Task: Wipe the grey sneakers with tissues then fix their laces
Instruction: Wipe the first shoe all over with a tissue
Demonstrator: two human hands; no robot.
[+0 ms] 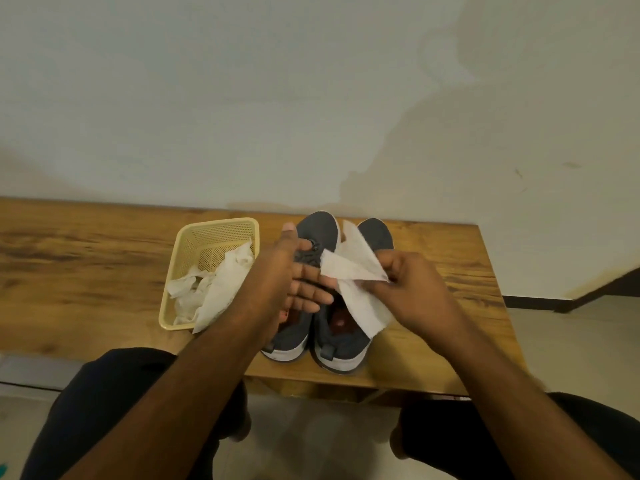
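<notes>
Two grey sneakers with white soles stand side by side on the wooden table, toes pointing away from me: the left sneaker (pixel 319 227) and the right sneaker (pixel 377 233). My right hand (pixel 412 289) pinches a white tissue (pixel 356 271) above the right sneaker. My left hand (pixel 294 275) hovers over the left sneaker with its fingers straight, their tips against the tissue's edge. Dark laces (pixel 310 252) show just past my left thumb. Both hands hide the middle of the shoes.
A yellow plastic basket (pixel 207 233) holding crumpled white tissues (pixel 211 289) stands left of the sneakers. The wooden table (pixel 86 258) runs along a pale wall and ends just right of the shoes. My knees sit below the table's front edge.
</notes>
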